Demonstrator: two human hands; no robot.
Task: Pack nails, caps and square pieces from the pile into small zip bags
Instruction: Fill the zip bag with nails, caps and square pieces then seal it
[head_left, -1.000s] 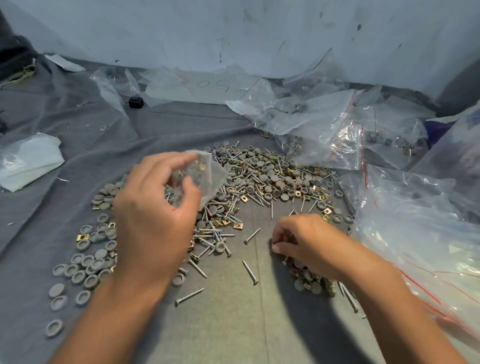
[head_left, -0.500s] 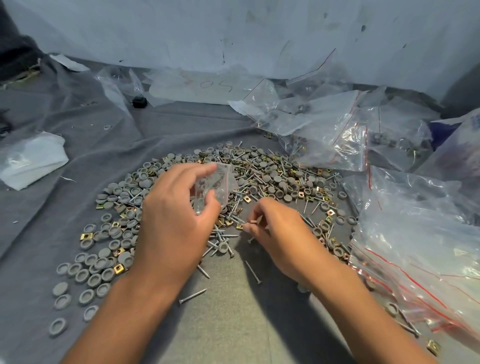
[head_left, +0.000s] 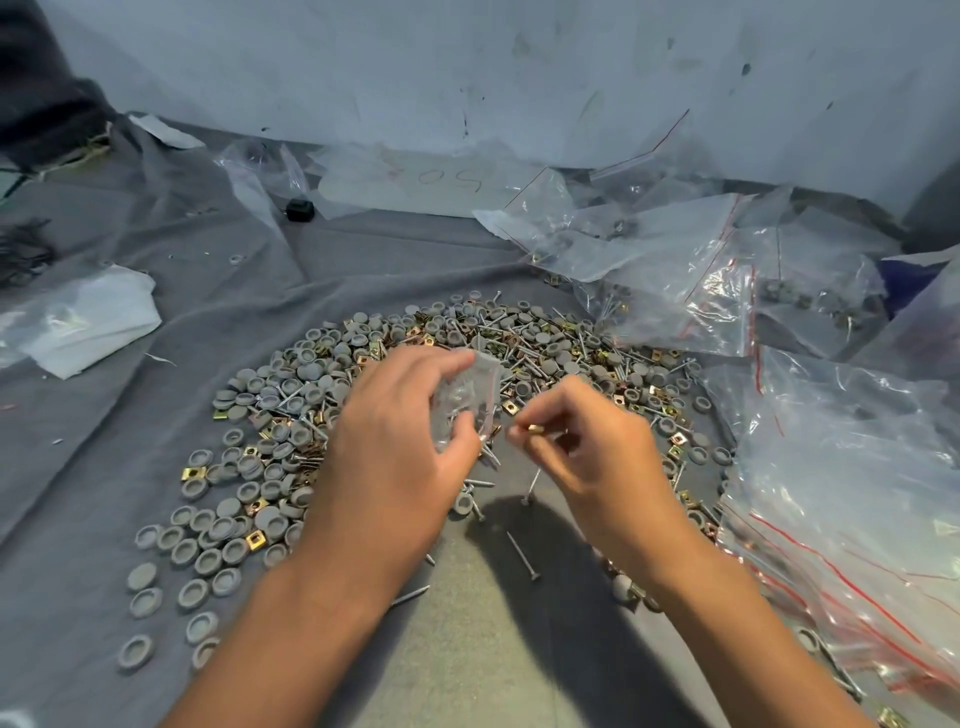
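Above the pile (head_left: 467, 374), head view: left hand (head_left: 395, 457) grip holds one small zip bag (head_left: 467, 400); right hand (head_left: 592, 457) grip pinches one brass square piece (head_left: 535, 428) just right of it. Three loose nails (head_left: 522, 555) lie below both grips on the grey cloth (head_left: 156, 426).

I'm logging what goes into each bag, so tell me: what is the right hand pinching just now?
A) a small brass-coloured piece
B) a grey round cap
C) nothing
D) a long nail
A: the right hand pinches a small brass-coloured piece at its fingertips, close beside the small zip bag that the left hand holds.
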